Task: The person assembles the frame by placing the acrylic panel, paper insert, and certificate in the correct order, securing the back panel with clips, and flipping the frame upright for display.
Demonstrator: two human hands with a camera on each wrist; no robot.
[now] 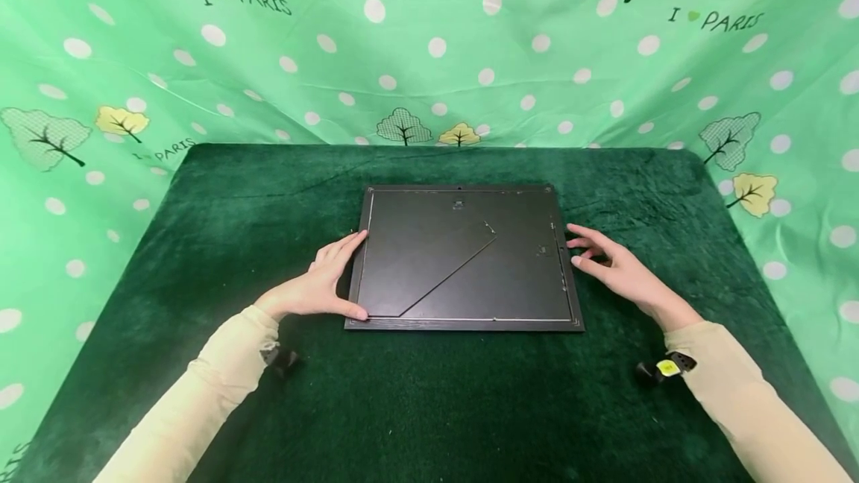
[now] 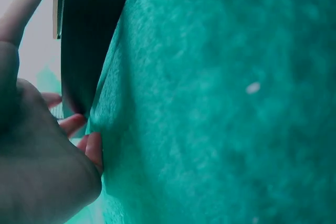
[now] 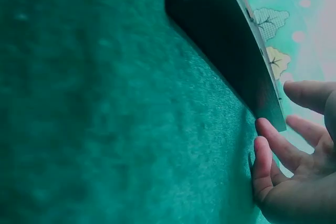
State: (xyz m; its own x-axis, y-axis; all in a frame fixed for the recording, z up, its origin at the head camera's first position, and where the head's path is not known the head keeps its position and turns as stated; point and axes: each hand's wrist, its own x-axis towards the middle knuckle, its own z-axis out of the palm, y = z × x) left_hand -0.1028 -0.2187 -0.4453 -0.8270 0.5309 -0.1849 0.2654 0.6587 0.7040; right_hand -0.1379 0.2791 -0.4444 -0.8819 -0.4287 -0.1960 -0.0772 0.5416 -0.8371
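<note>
A black picture frame (image 1: 463, 259) lies with its back upward on the dark green cloth, its folded stand and small hangers showing. My left hand (image 1: 322, 278) is at its left side, fingers stretched along that edge and thumb on the front left corner. In the left wrist view, the fingertips (image 2: 79, 121) meet the frame's dark side wall (image 2: 89, 35) low down. My right hand (image 1: 614, 267) is beside the right edge, fingers relaxed and spread a little. The right wrist view has these fingertips (image 3: 262, 127) close by the frame's corner (image 3: 275, 121).
Dark green plush cloth (image 1: 429, 401) covers the table. Behind it and at both sides hangs a light green curtain (image 1: 436, 47) with white dots and printed trees. Small dark devices sit at both wrists, the right one (image 1: 671, 365) bearing a yellow label.
</note>
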